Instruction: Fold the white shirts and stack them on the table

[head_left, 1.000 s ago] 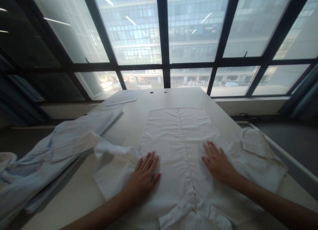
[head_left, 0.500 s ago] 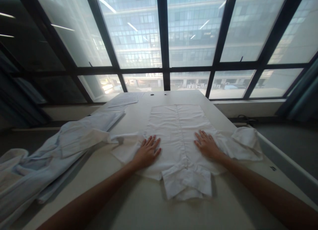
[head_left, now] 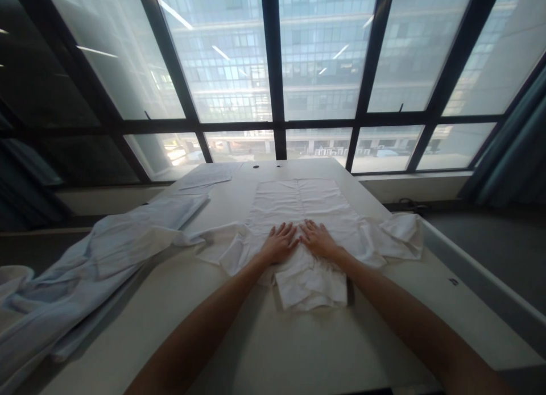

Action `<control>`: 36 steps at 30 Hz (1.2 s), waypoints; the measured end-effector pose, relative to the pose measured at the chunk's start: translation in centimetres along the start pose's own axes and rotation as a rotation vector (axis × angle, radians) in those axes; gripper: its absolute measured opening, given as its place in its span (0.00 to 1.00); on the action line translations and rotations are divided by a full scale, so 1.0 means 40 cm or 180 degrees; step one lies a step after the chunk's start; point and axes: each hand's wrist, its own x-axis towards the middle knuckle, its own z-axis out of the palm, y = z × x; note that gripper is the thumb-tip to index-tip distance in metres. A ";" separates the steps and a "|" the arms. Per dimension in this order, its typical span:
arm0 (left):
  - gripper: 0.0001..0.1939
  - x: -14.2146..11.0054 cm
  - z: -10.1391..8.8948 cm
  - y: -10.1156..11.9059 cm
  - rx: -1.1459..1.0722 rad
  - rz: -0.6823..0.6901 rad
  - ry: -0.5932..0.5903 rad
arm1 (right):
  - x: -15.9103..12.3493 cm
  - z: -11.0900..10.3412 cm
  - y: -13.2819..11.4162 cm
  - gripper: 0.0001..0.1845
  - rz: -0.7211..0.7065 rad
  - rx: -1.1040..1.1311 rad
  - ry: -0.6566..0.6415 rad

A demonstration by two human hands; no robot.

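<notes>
A white shirt lies spread on the table with its collar towards me and its sleeves out to both sides. Its button front runs down the middle, and the body shows wrinkles. My left hand rests flat on the shirt just left of the button line, fingers stretched out. Close beside it, my right hand lies flat on the cloth to the right of that line. The two hands nearly touch at the fingertips. Neither one grips anything; the cloth under the palms is hidden.
A heap of white garments lies along the left edge of the white table. Sheets of paper are at the far left corner. Large windows with dark frames stand behind the table, and a curtain hangs at right.
Both hands have slid inward over the shirt, from its two sides to the middle. The shirt's near part has bunched up, and the collar sits farther from me.
</notes>
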 end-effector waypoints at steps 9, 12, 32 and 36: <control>0.31 -0.016 0.009 -0.045 0.0060 -0.0096 0.0079 | -0.068 -0.039 0.243 0.33 0.0794 -0.0261 0.0083; 0.31 -0.018 0.006 -0.039 0.0011 -0.0097 0.0145 | -0.073 -0.040 0.243 0.32 0.0810 -0.0289 0.0159; 0.31 -0.002 0.002 -0.044 -0.0024 0.0225 -0.0039 | -0.088 -0.104 0.185 0.21 0.0478 0.1272 0.1175; 0.31 0.000 0.002 -0.043 -0.0021 0.0188 -0.0020 | -0.134 -0.175 0.284 0.17 0.0729 0.1314 0.1902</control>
